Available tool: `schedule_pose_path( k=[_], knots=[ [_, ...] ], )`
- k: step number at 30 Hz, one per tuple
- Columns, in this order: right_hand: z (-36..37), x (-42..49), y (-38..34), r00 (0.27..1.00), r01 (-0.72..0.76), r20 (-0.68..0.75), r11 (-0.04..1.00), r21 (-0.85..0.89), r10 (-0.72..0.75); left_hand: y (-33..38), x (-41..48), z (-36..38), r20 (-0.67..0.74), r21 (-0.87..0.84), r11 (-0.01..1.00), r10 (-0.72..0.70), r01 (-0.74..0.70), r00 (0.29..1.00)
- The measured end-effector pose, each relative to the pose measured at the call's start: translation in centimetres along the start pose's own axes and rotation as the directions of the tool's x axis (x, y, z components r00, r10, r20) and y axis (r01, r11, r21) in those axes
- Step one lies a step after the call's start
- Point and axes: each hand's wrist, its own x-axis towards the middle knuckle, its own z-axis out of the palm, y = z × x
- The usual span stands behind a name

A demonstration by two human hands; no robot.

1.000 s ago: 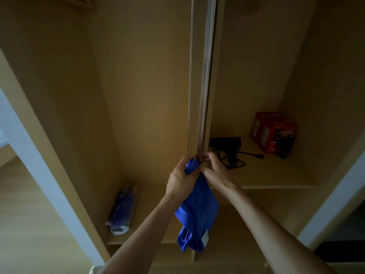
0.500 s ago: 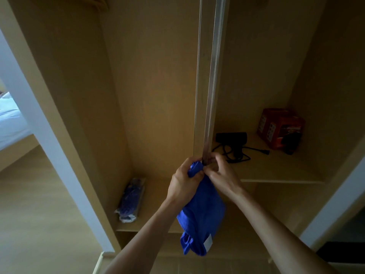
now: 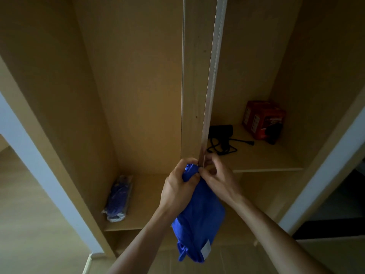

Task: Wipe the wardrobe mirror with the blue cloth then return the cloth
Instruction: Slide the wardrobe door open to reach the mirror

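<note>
while your left hand (image 3: 177,186) clenches round the bunched top of the soft blue cloth (image 3: 199,220), your right hand (image 3: 219,178) pinches that same top with curled fingers, right at the lower end of the narrow metal door strip (image 3: 212,86); the cloth hangs limp below it.

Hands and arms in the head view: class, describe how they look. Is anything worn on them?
Both the left hand and the right hand are bare. No sleeve shows on the left forearm or the right forearm down to the frame's edge. No glove, watch, bracelet or ring is visible, though dim light could hide a thin one.
</note>
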Motion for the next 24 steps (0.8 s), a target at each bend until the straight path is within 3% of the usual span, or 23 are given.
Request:
schedule_pose_path(
  k=[14,24],
  knots=[
    [-1.0,-2.9,0.8,0.996,0.076,-0.045,0.996,-0.039,-0.078,0.4,-1.3,0.6,0.069,-0.040,0.998,0.049,-0.047,0.996],
    [-2.1,-2.3,1.5,0.994,0.042,-0.094,0.996,-0.082,-0.050,0.9,-0.7,2.2,0.065,-0.055,0.996,0.073,-0.069,0.995]
  ],
)
